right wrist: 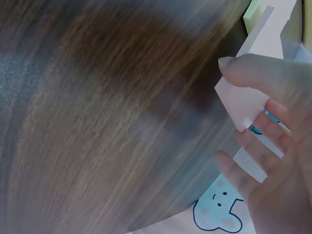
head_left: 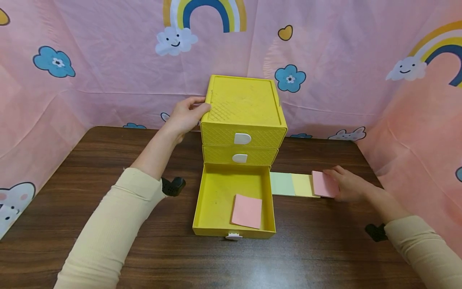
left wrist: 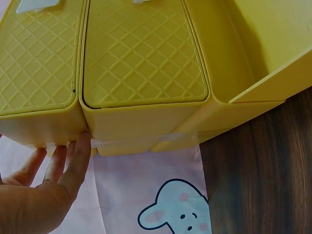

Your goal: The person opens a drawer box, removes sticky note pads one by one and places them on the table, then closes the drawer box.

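A yellow drawer unit (head_left: 243,100) stands on the table, its bottom drawer (head_left: 216,192) pulled out. My left hand (head_left: 187,114) rests against the upper left side of the unit; in the left wrist view its fingers (left wrist: 73,168) press on the side wall. Inside the open drawer lies a pink sticky note pad (head_left: 247,211). With thumb and fingers, my right hand (head_left: 349,184) pinches another pink sticky note pad (head_left: 324,184), seen tilted in the right wrist view (right wrist: 246,100). Beside it are a yellow sticky note pad (head_left: 303,185) and a green one (head_left: 282,183).
Two upper drawers with white handles (head_left: 242,138) are closed. The dark wooden table (head_left: 162,241) extends around the unit. Pink patterned cloth (head_left: 126,72) hangs behind and at both sides.
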The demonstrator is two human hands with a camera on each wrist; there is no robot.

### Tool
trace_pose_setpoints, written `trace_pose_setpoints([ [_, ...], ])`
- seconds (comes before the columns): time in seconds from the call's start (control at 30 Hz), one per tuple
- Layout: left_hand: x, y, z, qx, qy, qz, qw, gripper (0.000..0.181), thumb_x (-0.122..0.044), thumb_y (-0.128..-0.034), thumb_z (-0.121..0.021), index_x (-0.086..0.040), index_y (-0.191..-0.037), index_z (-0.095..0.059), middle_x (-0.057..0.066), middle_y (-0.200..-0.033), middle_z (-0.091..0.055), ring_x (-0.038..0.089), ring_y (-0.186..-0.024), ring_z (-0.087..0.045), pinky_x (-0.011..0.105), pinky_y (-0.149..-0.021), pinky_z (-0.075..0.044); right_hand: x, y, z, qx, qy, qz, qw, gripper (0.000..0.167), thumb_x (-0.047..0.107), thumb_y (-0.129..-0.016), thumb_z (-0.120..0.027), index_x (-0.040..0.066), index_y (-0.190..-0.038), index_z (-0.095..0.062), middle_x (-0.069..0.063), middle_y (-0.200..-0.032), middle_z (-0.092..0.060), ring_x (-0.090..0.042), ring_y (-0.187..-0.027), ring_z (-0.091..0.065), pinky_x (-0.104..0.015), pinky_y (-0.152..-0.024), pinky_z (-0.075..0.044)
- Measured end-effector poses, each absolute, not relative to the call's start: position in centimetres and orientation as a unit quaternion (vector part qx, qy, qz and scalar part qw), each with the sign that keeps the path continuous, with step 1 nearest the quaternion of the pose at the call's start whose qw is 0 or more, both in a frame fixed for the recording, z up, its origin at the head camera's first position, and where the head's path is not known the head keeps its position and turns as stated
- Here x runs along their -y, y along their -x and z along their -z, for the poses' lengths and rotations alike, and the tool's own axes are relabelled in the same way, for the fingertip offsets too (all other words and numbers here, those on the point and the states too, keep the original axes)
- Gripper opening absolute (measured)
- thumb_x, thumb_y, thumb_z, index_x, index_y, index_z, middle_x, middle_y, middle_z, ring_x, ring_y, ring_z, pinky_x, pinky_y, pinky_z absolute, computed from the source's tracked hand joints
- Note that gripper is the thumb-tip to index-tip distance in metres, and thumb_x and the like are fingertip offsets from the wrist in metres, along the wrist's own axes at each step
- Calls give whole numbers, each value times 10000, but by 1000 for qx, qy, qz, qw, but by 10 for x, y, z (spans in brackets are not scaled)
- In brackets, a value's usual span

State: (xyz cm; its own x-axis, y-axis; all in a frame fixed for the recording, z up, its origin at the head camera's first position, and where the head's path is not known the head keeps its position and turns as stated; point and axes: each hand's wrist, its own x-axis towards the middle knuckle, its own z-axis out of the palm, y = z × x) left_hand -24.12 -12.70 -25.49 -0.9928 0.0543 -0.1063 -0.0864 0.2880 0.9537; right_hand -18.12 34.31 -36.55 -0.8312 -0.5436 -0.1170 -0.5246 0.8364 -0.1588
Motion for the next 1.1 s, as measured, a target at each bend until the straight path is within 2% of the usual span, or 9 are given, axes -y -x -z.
trace_pose_setpoints([
  [0.4, 126, 241, 255, -798, 10, -600, 57, 503, -341, -922, -515, -191, -1391, -411, 64, -1290, -476, 175, -999, -560, 289, -826, -529, -353, 183, 369, -957, 263, 72, 100, 720, 61, -620, -766, -53, -1254, -444, -192, -1109, -483, -280, -913, -512, -439, -761, -479],
  [0.67, 127, 241, 255, -800, 12, -597, 57, 498, -342, -921, -514, -197, -1387, -416, 61, -1292, -472, 171, -1002, -556, 272, -802, -532, -358, 181, 368, -961, 235, 76, 123, 693, 57, -659, -748, -47, -1268, -436, -183, -1119, -474, -279, -908, -503, -435, -766, -480],
  [1.1, 126, 243, 257, -792, 13, -608, 55, 488, -329, -922, -519, -189, -1380, -427, 63, -1266, -480, 160, -963, -569, 263, -780, -541, -355, 187, 371, -955, 251, 56, 148, 726, -10, -628, -753, -62, -1274, -427, -200, -1095, -450, -330, -916, -504, -447, -726, -486],
])
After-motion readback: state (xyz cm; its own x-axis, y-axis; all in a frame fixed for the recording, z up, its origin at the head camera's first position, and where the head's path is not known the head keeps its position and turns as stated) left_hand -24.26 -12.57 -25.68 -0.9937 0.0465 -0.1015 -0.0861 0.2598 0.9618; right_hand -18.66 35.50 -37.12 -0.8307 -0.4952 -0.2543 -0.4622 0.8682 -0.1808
